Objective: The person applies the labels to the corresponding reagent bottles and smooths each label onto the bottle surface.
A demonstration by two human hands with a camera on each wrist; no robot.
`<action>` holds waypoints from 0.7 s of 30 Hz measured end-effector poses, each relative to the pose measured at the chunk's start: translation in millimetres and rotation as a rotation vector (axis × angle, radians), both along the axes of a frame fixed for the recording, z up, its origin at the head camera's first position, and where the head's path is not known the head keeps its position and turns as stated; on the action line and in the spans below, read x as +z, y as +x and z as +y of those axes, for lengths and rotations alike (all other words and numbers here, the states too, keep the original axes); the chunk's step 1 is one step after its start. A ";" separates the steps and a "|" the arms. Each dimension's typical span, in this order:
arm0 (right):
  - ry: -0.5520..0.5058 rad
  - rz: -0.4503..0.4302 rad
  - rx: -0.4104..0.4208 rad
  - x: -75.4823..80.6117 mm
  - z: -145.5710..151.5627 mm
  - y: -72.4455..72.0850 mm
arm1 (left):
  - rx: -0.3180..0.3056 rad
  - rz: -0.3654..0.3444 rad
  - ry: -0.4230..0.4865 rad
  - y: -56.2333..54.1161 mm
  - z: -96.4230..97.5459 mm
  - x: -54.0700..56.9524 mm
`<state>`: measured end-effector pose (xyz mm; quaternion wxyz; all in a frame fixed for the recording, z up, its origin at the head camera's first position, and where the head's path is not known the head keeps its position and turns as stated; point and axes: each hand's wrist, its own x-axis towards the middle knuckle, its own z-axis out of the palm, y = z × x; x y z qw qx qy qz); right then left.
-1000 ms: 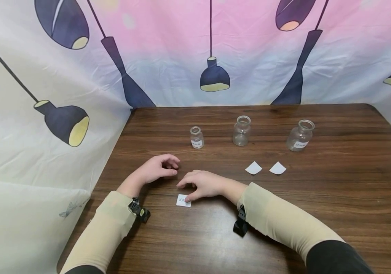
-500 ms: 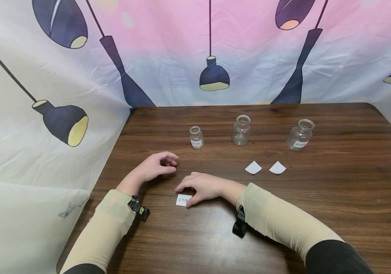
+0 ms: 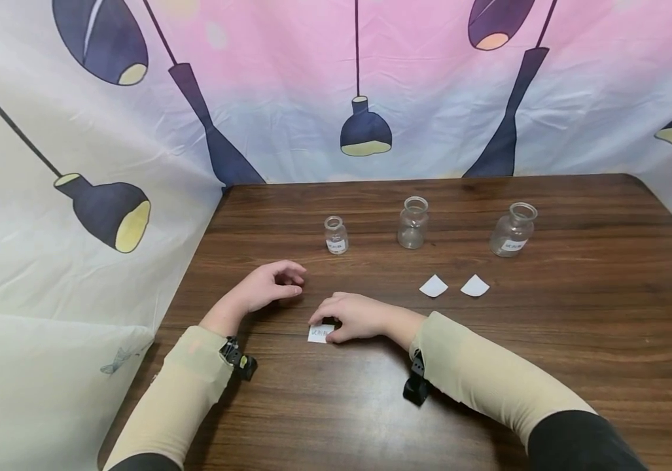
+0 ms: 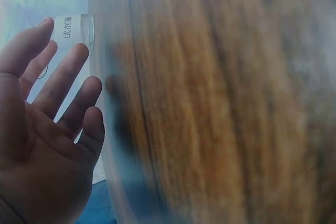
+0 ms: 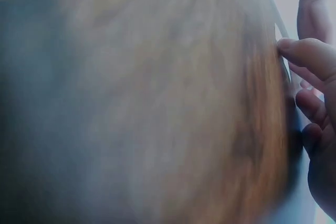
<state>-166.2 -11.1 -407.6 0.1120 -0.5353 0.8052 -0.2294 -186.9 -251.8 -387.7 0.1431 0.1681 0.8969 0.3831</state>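
Note:
In the head view my right hand [image 3: 356, 317] has its thumb and index finger at the edges of a small white paper label [image 3: 318, 335] with handwritten characters, low over the wooden table. The fingers hide the label's upper right part. In the right wrist view the thumb [image 5: 307, 53] is bent over the label's edge. To its left, my left hand [image 3: 265, 286] is loosely curled with nothing in it. Behind it a small clear glass bottle [image 3: 336, 229] bears a similar label, whose writing [image 4: 67, 27] also shows past the fingertips in the left wrist view.
Farther back stand an unlabelled glass bottle [image 3: 413, 226] and a wider labelled glass bottle [image 3: 512, 229]. Two white paper pieces with curled edges, a left one [image 3: 433, 286] and a right one [image 3: 475, 286], lie before them. Printed cloth [image 3: 288, 131] hangs behind the table [image 3: 548, 366].
The right thumb has gone from over the label to its right edge. The label and right hand have then shifted slightly away and to the right. The left hand has hardly moved.

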 end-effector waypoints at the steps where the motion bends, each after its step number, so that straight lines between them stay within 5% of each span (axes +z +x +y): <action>1: -0.001 0.001 -0.003 -0.1 2.0 -1.1 | -0.001 0.005 0.001 0.3 0.1 0.2; 21: -0.015 0.017 -0.043 -1.2 24.1 -8.8 | -0.014 0.026 -0.006 -1.1 8.2 0.8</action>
